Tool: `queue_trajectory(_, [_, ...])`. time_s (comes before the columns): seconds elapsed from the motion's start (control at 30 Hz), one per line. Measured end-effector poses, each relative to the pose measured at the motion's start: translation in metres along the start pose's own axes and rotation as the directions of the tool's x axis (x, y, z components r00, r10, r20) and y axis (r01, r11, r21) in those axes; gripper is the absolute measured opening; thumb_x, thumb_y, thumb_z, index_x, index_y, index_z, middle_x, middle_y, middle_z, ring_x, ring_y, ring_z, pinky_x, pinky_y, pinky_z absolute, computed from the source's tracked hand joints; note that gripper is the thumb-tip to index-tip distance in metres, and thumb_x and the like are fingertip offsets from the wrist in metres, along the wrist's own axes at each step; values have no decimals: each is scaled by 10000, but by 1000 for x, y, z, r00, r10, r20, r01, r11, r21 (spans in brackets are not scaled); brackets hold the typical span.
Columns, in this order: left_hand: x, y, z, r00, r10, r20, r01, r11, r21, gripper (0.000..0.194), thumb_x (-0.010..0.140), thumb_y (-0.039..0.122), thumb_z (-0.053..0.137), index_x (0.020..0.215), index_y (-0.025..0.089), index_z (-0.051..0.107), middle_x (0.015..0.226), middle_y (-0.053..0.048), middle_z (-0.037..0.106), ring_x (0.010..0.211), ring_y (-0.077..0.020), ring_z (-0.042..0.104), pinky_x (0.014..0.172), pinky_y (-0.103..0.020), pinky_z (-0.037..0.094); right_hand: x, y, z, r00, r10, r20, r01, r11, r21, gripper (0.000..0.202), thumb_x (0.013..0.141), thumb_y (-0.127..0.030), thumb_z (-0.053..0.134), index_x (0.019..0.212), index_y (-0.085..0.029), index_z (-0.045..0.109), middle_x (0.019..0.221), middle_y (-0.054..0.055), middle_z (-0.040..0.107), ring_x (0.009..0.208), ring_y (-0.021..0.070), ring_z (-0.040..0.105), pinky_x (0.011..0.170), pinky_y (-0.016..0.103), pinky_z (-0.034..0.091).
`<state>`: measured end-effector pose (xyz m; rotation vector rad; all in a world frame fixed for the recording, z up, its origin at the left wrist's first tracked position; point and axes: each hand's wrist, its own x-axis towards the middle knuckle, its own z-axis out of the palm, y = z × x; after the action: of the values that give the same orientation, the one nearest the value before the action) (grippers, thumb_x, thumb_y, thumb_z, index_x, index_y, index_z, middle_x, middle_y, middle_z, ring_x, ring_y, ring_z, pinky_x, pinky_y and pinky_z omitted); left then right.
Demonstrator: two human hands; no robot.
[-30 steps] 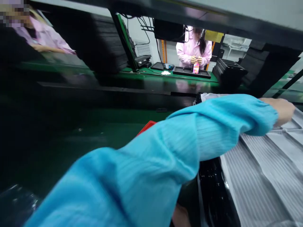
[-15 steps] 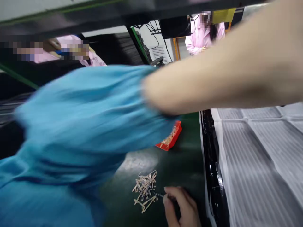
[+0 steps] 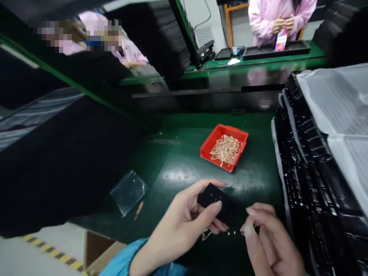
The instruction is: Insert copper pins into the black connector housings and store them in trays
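My left hand (image 3: 186, 214) holds a small flat black piece (image 3: 215, 199), its thumb lying on top and the other fingers beneath. To its right, my right hand (image 3: 270, 237) has thumb and index finger pinched together around something too small to make out. Beyond both hands, a red tray (image 3: 207, 156) holds a heap of thin tan pieces (image 3: 225, 150). A few small pale bits (image 3: 205, 234) show just below my left hand, partly hidden by it.
On the green table (image 3: 172, 184), a clear plastic bag (image 3: 129, 193) lies left, beside a brown strip (image 3: 138, 211). Stacked black trays with white sheeting (image 3: 345, 103) stand right. Across the table, a person in pink (image 3: 264, 23) holds a phone; another person (image 3: 132, 51) is at upper left.
The view has shifted, showing more of the table. My left arm, which stretched across the view, has drawn back, and my left hand now shows with the black piece. The red tray is fully visible.
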<state>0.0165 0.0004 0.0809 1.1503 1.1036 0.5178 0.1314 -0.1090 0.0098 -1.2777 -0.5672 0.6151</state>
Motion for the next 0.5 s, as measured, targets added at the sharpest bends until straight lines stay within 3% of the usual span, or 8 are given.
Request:
queue_trajectory(0.1, [-5,-19,12,1000,-24,17,27,988,-150,418,978,416,850,1328,231,716,845,-16,824,682,-185,843,636,-204,676,7,-13,17,999,35,3,-35,997,-63,157,1054,-276,718,1174,-321,808,1168,24,722,884,105,707,888,226,630])
queue_trajectory(0.23, [-12,-30,20,999,27,-21,-31,970,-242,236,1025,391,785,1220,263,749,987,-28,817,750,-177,826,703,-237,710,8,-22,34,984,145,-108,-156,982,-110,87,997,-343,800,1062,-303,841,1169,40,792,1031,156,786,865,215,672])
queue_trajectory(0.37, [-13,-42,20,993,112,-33,-117,978,-174,178,1079,371,704,1242,313,745,1088,-35,814,823,-150,799,742,-181,693,7,-24,42,939,272,-209,-299,948,-111,217,918,-477,880,1020,-286,859,1114,44,815,924,135,802,715,135,664])
queue_trajectory(0.5, [-13,-47,18,994,98,-38,-102,988,-116,193,1090,396,670,1262,332,728,1189,-49,806,875,-171,794,759,-213,699,7,-22,44,948,212,-240,-254,953,-164,159,931,-404,878,1023,-281,842,1087,29,834,889,120,812,737,139,676])
